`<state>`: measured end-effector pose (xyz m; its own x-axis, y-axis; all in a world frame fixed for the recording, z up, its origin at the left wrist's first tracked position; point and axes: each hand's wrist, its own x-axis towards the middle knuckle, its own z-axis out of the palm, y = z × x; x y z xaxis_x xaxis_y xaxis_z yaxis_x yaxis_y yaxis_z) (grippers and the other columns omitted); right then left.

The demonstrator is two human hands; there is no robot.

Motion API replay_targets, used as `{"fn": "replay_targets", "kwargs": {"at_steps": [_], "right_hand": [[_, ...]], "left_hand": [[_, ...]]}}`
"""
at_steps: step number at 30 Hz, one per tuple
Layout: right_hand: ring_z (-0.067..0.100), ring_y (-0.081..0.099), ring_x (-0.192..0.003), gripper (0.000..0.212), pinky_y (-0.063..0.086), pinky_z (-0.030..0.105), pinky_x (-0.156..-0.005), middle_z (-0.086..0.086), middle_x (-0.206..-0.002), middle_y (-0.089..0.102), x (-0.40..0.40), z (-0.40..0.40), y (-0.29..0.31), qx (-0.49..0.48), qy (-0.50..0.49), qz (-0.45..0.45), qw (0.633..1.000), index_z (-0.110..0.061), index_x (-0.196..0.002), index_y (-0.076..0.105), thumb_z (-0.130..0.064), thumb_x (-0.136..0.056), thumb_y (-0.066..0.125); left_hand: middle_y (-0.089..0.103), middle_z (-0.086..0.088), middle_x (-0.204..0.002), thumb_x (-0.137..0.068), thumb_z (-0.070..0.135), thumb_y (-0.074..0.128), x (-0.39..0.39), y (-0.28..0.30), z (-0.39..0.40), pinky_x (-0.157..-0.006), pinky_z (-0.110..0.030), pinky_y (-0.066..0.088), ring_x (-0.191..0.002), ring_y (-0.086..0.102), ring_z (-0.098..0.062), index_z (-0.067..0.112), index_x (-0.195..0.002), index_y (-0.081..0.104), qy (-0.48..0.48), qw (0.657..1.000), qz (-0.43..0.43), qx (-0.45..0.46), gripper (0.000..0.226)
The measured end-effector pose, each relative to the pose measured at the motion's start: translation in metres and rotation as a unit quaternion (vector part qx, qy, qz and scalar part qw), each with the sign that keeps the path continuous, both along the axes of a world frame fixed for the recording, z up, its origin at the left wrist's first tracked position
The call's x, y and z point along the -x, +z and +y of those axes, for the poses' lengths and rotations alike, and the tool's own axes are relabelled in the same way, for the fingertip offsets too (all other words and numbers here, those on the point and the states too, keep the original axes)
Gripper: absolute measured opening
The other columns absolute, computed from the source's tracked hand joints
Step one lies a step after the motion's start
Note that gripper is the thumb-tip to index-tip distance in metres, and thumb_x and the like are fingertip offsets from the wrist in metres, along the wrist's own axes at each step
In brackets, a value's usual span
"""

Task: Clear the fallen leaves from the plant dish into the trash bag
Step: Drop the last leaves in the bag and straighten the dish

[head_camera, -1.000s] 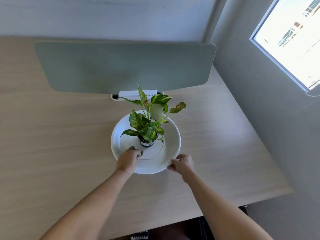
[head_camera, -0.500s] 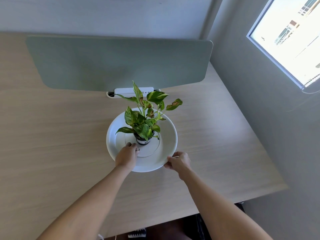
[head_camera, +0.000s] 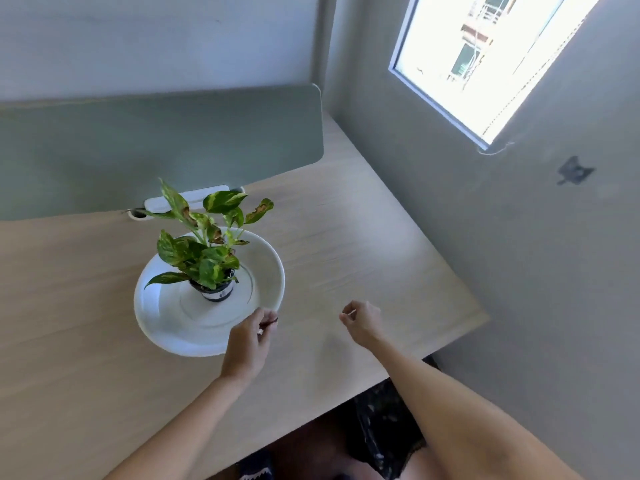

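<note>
The head view shows one white plant dish [head_camera: 166, 317] with one small potted pothos [head_camera: 204, 247] standing in its middle, on a pale wood table [head_camera: 346, 237]. The left hand [head_camera: 247, 344] hovers at the dish's near right rim, its grip pinched closed on a small dark leaf scrap [head_camera: 272, 321] at the fingertips. The right hand [head_camera: 362, 323], right of that grip over bare tabletop, is loosely curled with nothing visibly in it. Open table lies right of both hands up to the edge. A green divider panel [head_camera: 156, 143] stands behind the dish; one window [head_camera: 485, 57] lights the grey wall.
</note>
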<state>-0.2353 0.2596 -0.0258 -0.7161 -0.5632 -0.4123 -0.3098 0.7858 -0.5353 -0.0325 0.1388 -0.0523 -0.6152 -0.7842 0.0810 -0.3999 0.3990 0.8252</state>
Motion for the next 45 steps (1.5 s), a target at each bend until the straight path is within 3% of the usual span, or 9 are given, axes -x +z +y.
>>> {"fn": "replay_targets", "kwargs": {"at_steps": [4,9,13,16,24,27,32,41,45], "right_hand": [[0.031,0.050,-0.124,0.040,0.041,0.034,-0.100,0.016,-0.135,0.054,0.056,0.077,0.000,-0.121,0.053,0.072,0.989,-0.006,-0.133,0.049,-0.021,-0.096,0.049],[0.036,0.015,-0.145,0.060,0.029,0.051,-0.113,0.017,-0.158,0.014,0.103,0.148,-0.022,-0.209,0.083,0.077,0.971,-0.017,-0.149,0.020,-0.039,-0.097,0.041],[0.031,-0.021,-0.146,0.073,-0.003,0.057,-0.117,0.010,-0.158,-0.025,0.121,0.174,-0.039,-0.221,0.145,0.066,0.962,-0.035,-0.149,-0.015,-0.055,-0.095,0.030],[0.026,-0.034,-0.141,0.073,-0.015,0.058,-0.114,0.005,-0.154,-0.036,0.127,0.179,-0.046,-0.198,0.167,0.063,0.964,-0.040,-0.145,-0.023,-0.063,-0.092,0.022],[0.026,-0.046,-0.133,0.075,-0.021,0.055,-0.111,0.002,-0.147,-0.047,0.143,0.191,-0.065,-0.176,0.194,0.025,0.965,-0.043,-0.143,-0.025,-0.067,-0.090,0.021],[0.027,-0.049,-0.130,0.076,-0.021,0.056,-0.110,0.000,-0.138,-0.054,0.146,0.190,-0.066,-0.180,0.207,0.010,0.962,-0.042,-0.142,-0.028,-0.067,-0.090,0.021],[0.029,-0.051,-0.127,0.076,-0.020,0.057,-0.111,-0.001,-0.129,-0.058,0.149,0.188,-0.066,-0.202,0.219,-0.005,0.955,-0.042,-0.139,-0.032,-0.067,-0.090,0.020],[0.033,-0.050,-0.127,0.076,-0.017,0.061,-0.113,0.006,-0.135,-0.058,0.146,0.181,-0.051,-0.253,0.228,-0.013,0.940,-0.039,-0.134,-0.040,-0.066,-0.090,0.015],[0.034,-0.044,-0.133,0.076,-0.016,0.059,-0.113,0.008,-0.141,-0.051,0.141,0.175,-0.039,-0.286,0.220,0.003,0.933,-0.036,-0.137,-0.038,-0.064,-0.091,0.015]], "left_hand": [[0.073,0.008,-0.087,-0.084,0.007,0.065,0.043,-0.003,0.046,-0.069,-0.016,0.053,-0.078,0.065,0.001,0.015,-0.093,0.073,-0.085,0.996,-0.018,0.011,0.014],[0.072,0.006,-0.086,-0.088,0.020,0.060,0.075,-0.012,0.122,-0.070,-0.021,0.051,-0.077,0.067,-0.009,0.020,-0.091,0.072,-0.188,0.980,-0.059,0.013,0.012],[0.067,0.007,-0.087,-0.089,0.020,0.058,0.095,-0.030,0.180,-0.066,-0.008,0.043,-0.073,0.063,-0.009,0.021,-0.092,0.070,-0.258,0.961,-0.097,-0.036,0.013],[0.064,0.007,-0.085,-0.088,0.016,0.059,0.110,-0.049,0.209,-0.067,-0.003,0.037,-0.071,0.057,-0.002,0.019,-0.094,0.069,-0.275,0.947,-0.147,-0.073,0.012],[0.068,-0.003,-0.076,-0.079,0.011,0.067,0.176,-0.124,0.267,-0.080,-0.032,0.054,-0.078,0.066,-0.020,0.017,-0.071,0.061,-0.171,0.917,-0.273,-0.233,0.012],[0.073,-0.009,-0.095,-0.083,0.006,0.064,0.198,-0.150,0.276,-0.089,-0.038,0.056,-0.091,0.069,-0.023,0.011,-0.090,0.071,-0.102,0.895,-0.288,-0.324,0.011],[0.054,-0.007,-0.138,-0.086,0.003,0.061,0.209,-0.164,0.278,-0.100,-0.039,0.051,-0.122,0.056,-0.024,0.017,-0.127,0.059,-0.090,0.852,-0.331,-0.395,0.043],[0.056,-0.013,-0.137,-0.090,0.014,0.057,0.181,-0.098,0.250,-0.107,-0.031,0.044,-0.124,0.055,-0.024,0.011,-0.133,0.053,-0.155,0.840,-0.353,-0.382,0.043],[0.062,-0.008,-0.116,-0.091,0.024,0.057,0.156,-0.044,0.225,-0.081,-0.028,0.049,-0.101,0.061,-0.022,0.013,-0.131,0.054,-0.147,0.827,-0.310,-0.445,0.042]]}}
